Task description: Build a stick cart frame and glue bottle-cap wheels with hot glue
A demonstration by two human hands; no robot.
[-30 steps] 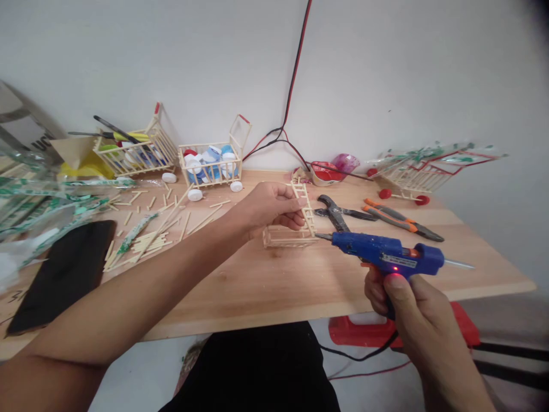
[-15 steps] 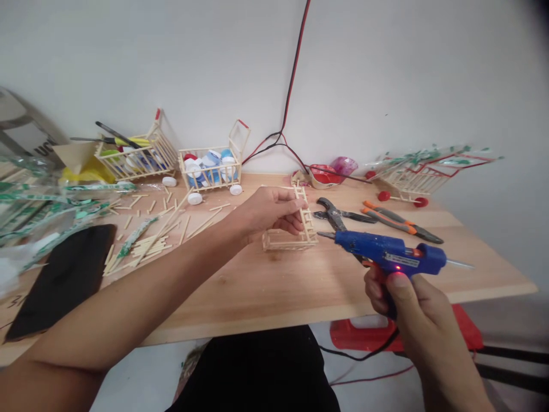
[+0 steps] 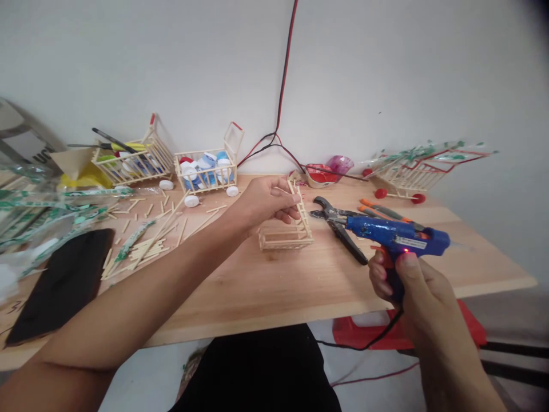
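Wall (image 3: 364,74), plain and white, behind everything, with a long red and black wire (image 3: 279,97) hanging down it. Wooden bench (image 3: 274,292) across the middle of the view, with a red plastic thing (image 3: 360,335) down below it. Clear plastic wrap (image 3: 43,213) with green print in a messy pile at the far left of the bench, and a flat dark pad (image 3: 55,286) just in front of it. Three little stick carts along the back: a left cart (image 3: 132,163) with tools poking out, a middle cart (image 3: 203,171) full of blue, white and red bottle caps, and a right cart (image 3: 412,180) with red wheels.

Hands well apart, not touching each other. Left hand (image 3: 268,200) out over the middle of the bench, fingers (image 3: 291,213) holding the tall side of a little stick frame (image 3: 285,240). Frame standing on the bench, in front of the middle cart. Right hand (image 3: 422,297) wrapped tight around the handle of a blue glue gun (image 3: 397,240), with the front of the gun aimed at the frame. Black cord (image 3: 380,337) dropping down from the handle. Black cutters (image 3: 338,226) on the bench just beside the gun, orange-handled pliers (image 3: 386,212) right behind them. Loose wooden sticks (image 3: 146,249) in a small heap to the left of the left arm. Tiny red light (image 3: 404,250) glowing on the gun.
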